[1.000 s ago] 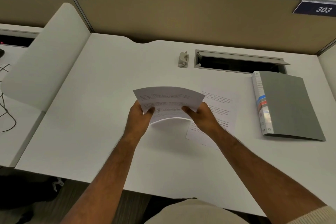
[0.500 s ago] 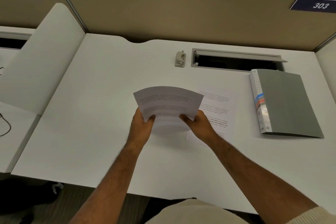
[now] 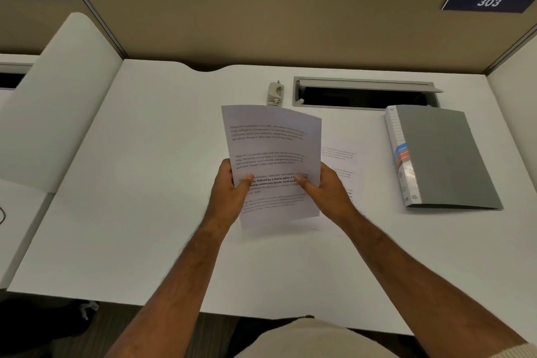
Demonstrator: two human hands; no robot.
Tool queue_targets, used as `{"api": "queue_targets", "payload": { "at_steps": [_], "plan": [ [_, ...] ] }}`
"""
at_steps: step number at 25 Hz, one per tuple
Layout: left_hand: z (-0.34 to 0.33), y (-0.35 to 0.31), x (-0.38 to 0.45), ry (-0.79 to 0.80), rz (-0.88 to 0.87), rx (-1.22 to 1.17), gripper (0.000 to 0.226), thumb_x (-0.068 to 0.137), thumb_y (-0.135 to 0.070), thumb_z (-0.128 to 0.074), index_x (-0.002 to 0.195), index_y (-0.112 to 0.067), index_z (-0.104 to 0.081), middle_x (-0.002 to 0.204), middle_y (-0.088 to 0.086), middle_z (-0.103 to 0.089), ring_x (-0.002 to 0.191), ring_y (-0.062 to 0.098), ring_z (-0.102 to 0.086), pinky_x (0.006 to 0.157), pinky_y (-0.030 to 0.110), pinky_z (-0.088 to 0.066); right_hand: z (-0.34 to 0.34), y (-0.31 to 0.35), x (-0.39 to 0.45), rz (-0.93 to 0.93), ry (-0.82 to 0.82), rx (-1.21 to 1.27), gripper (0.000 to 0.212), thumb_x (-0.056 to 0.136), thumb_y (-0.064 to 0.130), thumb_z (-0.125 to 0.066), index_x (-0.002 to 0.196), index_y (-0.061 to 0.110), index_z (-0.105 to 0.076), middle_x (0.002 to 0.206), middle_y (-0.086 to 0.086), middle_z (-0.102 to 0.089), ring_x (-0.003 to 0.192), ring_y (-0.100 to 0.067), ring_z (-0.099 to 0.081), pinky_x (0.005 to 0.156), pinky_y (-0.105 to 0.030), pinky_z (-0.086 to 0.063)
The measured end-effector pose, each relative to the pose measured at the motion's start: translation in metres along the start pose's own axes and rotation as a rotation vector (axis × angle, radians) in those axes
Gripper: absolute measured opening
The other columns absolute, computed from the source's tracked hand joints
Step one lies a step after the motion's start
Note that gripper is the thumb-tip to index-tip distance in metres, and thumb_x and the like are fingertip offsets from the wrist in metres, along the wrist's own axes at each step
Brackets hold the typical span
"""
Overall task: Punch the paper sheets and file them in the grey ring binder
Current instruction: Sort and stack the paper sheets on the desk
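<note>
Both hands hold a printed sheet (image 3: pixel 273 160) above the centre of the bench (image 3: pixel 145 183). Left hand (image 3: pixel 231 192) grips the sheet's left edge, thumb on the printed face, fingers behind. Right hand (image 3: pixel 325 189) grips the right edge the same way. Sheet is raised off the bench, text facing the camera, top edge bowed and tipped away toward 12 o'clock. Whether it is one sheet or several pressed together: cannot tell.

A second sheet (image 3: pixel 343 166) lies flat on the bench at 3 o'clock from the held one, partly hidden behind it and the right hand.

Binder (image 3: pixel 444 154), grey, closed, lies flat well out at 3 o'clock, spine with coloured label toward the hands.

Punch (image 3: pixel 275 93), small and light-coloured, sits on the bench at 12 o'clock from the held sheet, just beside the left end of the open cable slot (image 3: pixel 363 96). Punch is apart from both hands.

Partition (image 3: pixel 261 23) behind the bench carries plates reading 304 and 303.
</note>
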State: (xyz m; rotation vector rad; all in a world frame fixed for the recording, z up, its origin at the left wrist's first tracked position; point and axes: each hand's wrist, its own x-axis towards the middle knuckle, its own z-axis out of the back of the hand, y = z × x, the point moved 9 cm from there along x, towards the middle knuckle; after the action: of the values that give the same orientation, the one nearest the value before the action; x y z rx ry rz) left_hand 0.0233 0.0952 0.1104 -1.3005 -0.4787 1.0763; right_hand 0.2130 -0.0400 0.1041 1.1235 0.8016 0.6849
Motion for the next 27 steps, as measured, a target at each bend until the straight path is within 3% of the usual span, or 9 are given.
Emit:
{"api": "queue_targets", "payload": {
  "at_steps": [4,7,11,14,18,22,23,25,27],
  "plan": [
    [-0.025,-0.004,-0.001,0.043,0.042,-0.023,0.031,0.100,-0.028,-0.064,0.126,-0.028,-0.048,0.119,-0.011,-0.067,0.098,0.011,-0.072,0.070,0.020,-0.060,0.029,-0.005,-0.006,-0.018,-0.043,0.041,0.029,0.095,0.024,-0.069,0.121,0.030,-0.060,0.110,0.014,-0.070,0.091,-0.003,-0.071,0.069,-0.019,-0.058],
    [-0.044,0.000,-0.002,0.064,0.058,-0.034,0.023,0.105,-0.038,-0.053,0.124,-0.025,-0.050,0.115,-0.010,-0.069,0.098,0.010,-0.071,0.069,0.016,-0.058,0.057,-0.012,-0.011,-0.033,-0.090,0.057,0.029,0.094,0.024,-0.069,0.119,0.033,-0.059,0.109,0.014,-0.069,0.091,-0.009,-0.072,0.070,-0.020,-0.060],
    [-0.069,0.022,0.002,0.069,0.118,-0.143,0.028,0.110,-0.036,-0.037,0.122,-0.019,-0.056,0.117,-0.001,-0.070,0.107,0.016,-0.069,0.089,0.032,-0.058,0.099,-0.024,-0.019,-0.063,-0.180,0.053,0.034,0.094,0.025,-0.070,0.124,0.030,-0.057,0.110,0.016,-0.068,0.091,-0.004,-0.070,0.066,-0.015,-0.057],
    [-0.085,0.046,0.007,0.043,0.204,-0.125,0.022,0.108,-0.031,-0.045,0.120,-0.020,-0.059,0.118,-0.002,-0.068,0.111,0.019,-0.066,0.094,0.039,-0.057,0.128,-0.037,-0.023,-0.091,-0.239,0.043,0.036,0.092,0.026,-0.072,0.125,0.030,-0.058,0.111,0.016,-0.068,0.094,-0.008,-0.070,0.067,-0.018,-0.059],
    [-0.108,0.063,0.014,0.018,0.271,0.033,0.024,0.100,-0.026,-0.060,0.123,-0.019,-0.059,0.118,-0.006,-0.062,0.110,0.019,-0.061,0.081,0.028,-0.050,0.160,-0.051,-0.030,-0.124,-0.283,0.039,0.037,0.091,0.022,-0.074,0.125,0.026,-0.060,0.112,0.009,-0.070,0.094,-0.009,-0.071,0.069,-0.021,-0.060],
    [-0.138,0.074,0.027,0.055,0.279,0.113,0.037,0.100,-0.027,-0.062,0.132,-0.011,-0.053,0.125,0.003,-0.057,0.108,0.019,-0.058,0.074,0.021,-0.046,0.184,-0.060,-0.037,-0.144,-0.315,0.057,0.034,0.089,0.017,-0.075,0.118,0.031,-0.062,0.109,0.015,-0.071,0.092,-0.006,-0.072,0.075,-0.025,-0.060],
    [-0.144,0.077,0.032,0.067,0.261,0.158,0.042,0.098,-0.028,-0.065,0.133,-0.011,-0.052,0.127,0.005,-0.056,0.112,0.021,-0.058,0.076,0.022,-0.048,0.189,-0.064,-0.039,-0.156,-0.319,0.062,0.034,0.089,0.017,-0.075,0.117,0.030,-0.062,0.109,0.015,-0.071,0.092,-0.006,-0.072,0.076,-0.026,-0.061],
    [-0.155,0.079,0.039,0.085,0.187,0.306,0.051,0.094,-0.030,-0.070,0.137,-0.013,-0.051,0.136,0.008,-0.051,0.125,0.027,-0.054,0.096,0.033,-0.050,0.198,-0.072,-0.042,-0.172,-0.317,0.063,0.036,0.089,0.016,-0.075,0.122,0.026,-0.063,0.112,0.011,-0.072,0.095,-0.010,-0.073,0.076,-0.028,-0.061],
    [-0.168,0.073,0.043,0.154,0.027,0.614,0.058,0.097,-0.034,-0.065,0.149,-0.019,-0.043,0.154,0.006,-0.040,0.141,0.029,-0.040,0.115,0.046,-0.038,0.205,-0.078,-0.045,-0.183,-0.309,0.066,0.038,0.090,0.016,-0.075,0.124,0.025,-0.062,0.114,0.009,-0.072,0.097,-0.013,-0.073,0.079,-0.031,-0.061]
  ]
}}
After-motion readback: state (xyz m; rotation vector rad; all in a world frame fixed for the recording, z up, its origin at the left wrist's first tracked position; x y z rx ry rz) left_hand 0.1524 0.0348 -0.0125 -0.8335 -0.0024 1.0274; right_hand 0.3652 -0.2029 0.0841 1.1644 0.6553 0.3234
